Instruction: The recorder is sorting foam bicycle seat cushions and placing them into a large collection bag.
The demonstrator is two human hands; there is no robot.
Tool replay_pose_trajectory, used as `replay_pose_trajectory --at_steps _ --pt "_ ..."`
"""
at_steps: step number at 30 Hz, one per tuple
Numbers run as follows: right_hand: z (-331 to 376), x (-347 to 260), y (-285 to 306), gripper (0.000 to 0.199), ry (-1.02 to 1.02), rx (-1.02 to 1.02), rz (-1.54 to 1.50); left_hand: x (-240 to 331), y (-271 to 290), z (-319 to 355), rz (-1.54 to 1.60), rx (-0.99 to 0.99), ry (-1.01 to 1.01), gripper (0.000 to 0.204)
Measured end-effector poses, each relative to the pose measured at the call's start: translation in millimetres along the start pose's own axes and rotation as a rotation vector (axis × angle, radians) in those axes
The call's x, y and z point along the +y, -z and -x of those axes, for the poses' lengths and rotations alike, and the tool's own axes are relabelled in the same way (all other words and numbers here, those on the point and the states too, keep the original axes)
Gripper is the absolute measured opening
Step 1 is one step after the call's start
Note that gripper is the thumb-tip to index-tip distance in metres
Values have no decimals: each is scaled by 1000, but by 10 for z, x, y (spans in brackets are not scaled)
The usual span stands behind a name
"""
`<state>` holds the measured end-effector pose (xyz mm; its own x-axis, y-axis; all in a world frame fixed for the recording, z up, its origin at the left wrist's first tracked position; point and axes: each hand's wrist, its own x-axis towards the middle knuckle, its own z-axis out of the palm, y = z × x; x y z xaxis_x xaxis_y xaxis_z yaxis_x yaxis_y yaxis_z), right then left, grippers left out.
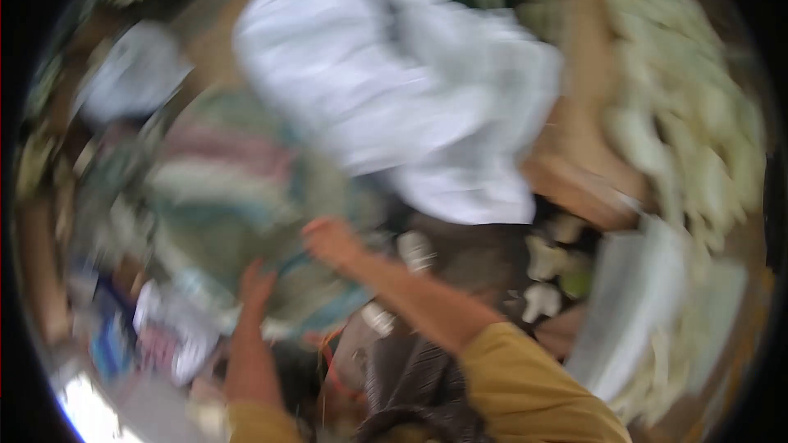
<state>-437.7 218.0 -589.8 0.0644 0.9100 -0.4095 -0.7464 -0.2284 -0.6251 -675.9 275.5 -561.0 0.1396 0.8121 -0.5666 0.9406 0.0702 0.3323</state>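
Note:
A large greenish woven sack [217, 197] with pink, white and blue-green stripes lies left of the middle. Both my hands are at its near part, and the picture is smeared by motion. My right hand [332, 244] looks closed on the sack's material, where a blue-green stripe runs between the hands. My left hand [258, 280] is against the sack a little to the left and nearer; its fingers are too blurred to show whether they grip.
A big heap of white bags [394, 74] fills the far middle. Pale, glove-like pieces [673, 107] are piled at the right, near a stack of whitish translucent sheets [632, 303]. A white bundle [135, 74] sits far left. Crumpled printed plastic [172, 332] lies at the near left.

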Motion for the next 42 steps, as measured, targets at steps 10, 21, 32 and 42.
replay_pose_trajectory --at_steps 10,21,32,42 --pt "908 939 -1326 44 -333 -922 588 554 -33 57 261 -5 -225 22" --pt "271 1143 -1214 23 -193 -30 617 -1889 527 -231 -146 -22 -72 31" --pt "-335 1533 -983 72 -838 275 203 -2695 961 -362 -334 6 30 39" --pt "-738 1674 -1000 63 -866 194 335 -2884 1595 -1683 -524 21 67 47"
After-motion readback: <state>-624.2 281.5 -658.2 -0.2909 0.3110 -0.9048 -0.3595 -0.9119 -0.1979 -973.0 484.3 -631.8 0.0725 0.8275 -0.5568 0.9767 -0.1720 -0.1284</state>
